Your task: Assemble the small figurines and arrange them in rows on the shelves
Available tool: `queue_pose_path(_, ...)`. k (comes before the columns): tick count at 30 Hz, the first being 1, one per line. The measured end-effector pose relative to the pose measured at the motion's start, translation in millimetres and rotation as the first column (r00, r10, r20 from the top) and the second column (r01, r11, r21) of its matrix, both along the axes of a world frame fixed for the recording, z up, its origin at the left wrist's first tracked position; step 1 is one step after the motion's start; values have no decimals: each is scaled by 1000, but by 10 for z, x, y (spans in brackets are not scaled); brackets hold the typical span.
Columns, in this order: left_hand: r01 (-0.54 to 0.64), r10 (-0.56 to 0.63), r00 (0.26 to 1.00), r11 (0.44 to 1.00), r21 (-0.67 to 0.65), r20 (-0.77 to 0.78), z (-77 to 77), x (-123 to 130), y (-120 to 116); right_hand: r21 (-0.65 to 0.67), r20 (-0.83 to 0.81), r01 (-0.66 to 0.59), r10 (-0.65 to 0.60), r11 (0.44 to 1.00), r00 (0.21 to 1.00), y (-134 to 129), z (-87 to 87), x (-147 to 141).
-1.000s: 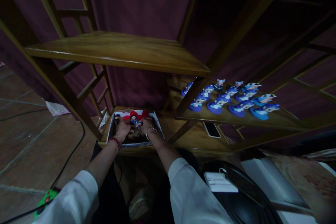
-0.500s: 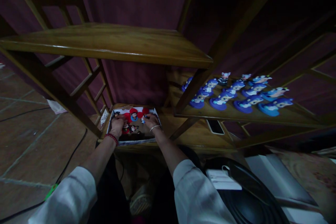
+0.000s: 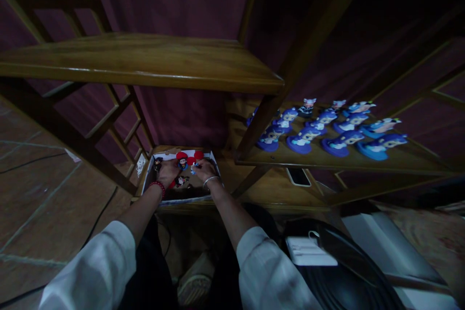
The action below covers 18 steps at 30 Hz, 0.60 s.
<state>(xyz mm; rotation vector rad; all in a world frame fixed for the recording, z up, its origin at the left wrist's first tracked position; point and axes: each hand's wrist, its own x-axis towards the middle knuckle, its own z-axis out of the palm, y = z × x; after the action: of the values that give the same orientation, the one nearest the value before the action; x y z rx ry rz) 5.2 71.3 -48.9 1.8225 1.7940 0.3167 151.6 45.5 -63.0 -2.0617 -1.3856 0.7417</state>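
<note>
A shallow white-rimmed box [image 3: 194, 200] stands on the low wooden shelf with several small figurines in it. My left hand [image 3: 169, 172], with a red bead bracelet, is inside the box beside a red-and-blue figurine [image 3: 182, 162]; its fingertips are too dim to tell whether they grip anything. My right hand [image 3: 206, 170], with a pale bracelet, is closed on a small white-and-blue figurine [image 3: 193, 168] at the box's right side. A red-and-black figurine [image 3: 180, 181] lies between the hands, and a dark figurine [image 3: 157, 163] is at the left wall.
Rows of purple-blue figurines [image 3: 305, 138] stand on the shelf to the right. A phone [image 3: 299, 177] lies on the lower board. An upper shelf [image 3: 145, 60] and a slanting post [image 3: 259, 128] frame the space. A black stool-like object [image 3: 348, 281] is at lower right.
My left hand has moved to the right inside the box, closer to the red-and-blue figurine. My right hand still holds the white-and-blue figurine. The view has shifted slightly.
</note>
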Motion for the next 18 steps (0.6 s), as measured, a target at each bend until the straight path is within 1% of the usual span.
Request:
queue_pose_path(3, 64, -59, 985, 998, 25, -161, 41, 58, -5, 21, -34, 18, -17, 1000, 999, 6, -10, -6)
queue_pose_path(6, 83, -68, 966, 995, 49, -250, 49, 99, -24, 23, -63, 13, -11, 1000, 998, 2, -7, -7)
queue_pose_path(10, 67, -53, 959, 997, 39, -278, 19, 122, -45, 21, -55, -9, 10, 1000, 998, -5, 10, 0)
queue_pose_path(13, 70, -52, 957, 996, 53, -284, -12, 126, -61, 21, -43, 0, 1, 1000, 999, 0, 15, 3)
queue_pose_path(18, 81, -58, 972, 992, 96, -226, -29, 118, -91, 61, -1, 9, -9, 998, 1000, 32, -25, -1)
